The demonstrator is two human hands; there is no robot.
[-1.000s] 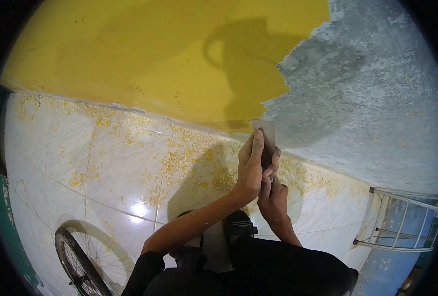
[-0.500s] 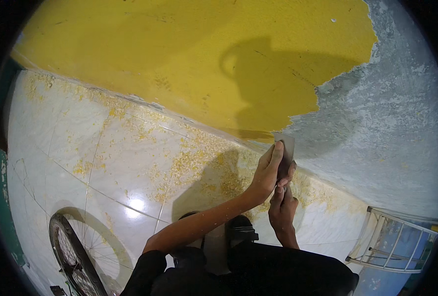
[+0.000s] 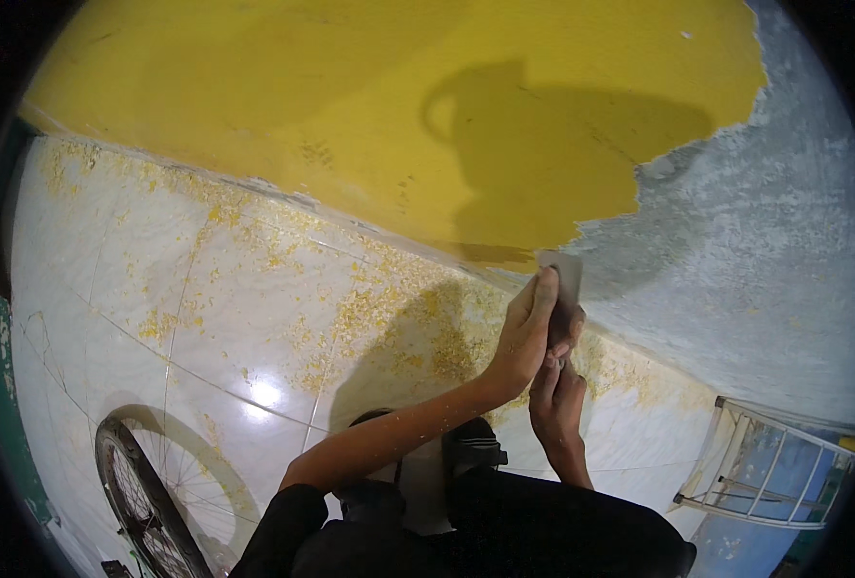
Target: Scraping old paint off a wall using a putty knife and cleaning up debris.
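Observation:
A flat grey metal scraper (image 3: 568, 273) is gripped by both of my hands, its broad end against the lower edge of the yellow paint (image 3: 519, 207). My left hand (image 3: 528, 332) is closed around the blade, thumb laid along its face. Just below, my right hand (image 3: 557, 397) is closed on the lower end of the scraper, where the handle is mostly hidden by fingers. To the right of the blade, bare grey wall (image 3: 726, 226) shows past a jagged paint edge.
Yellow and pale paint flakes (image 3: 379, 308) litter the white tiled floor (image 3: 244, 337) along the wall's foot. A bicycle wheel (image 3: 148, 496) stands at lower left. At lower right is a white metal rack (image 3: 769, 462) beside something blue. My shoe (image 3: 471, 443) is below my hands.
Both hands and the scraper have shifted very slightly right and up in the picture. The view has moved a little too. The grip looks the same.

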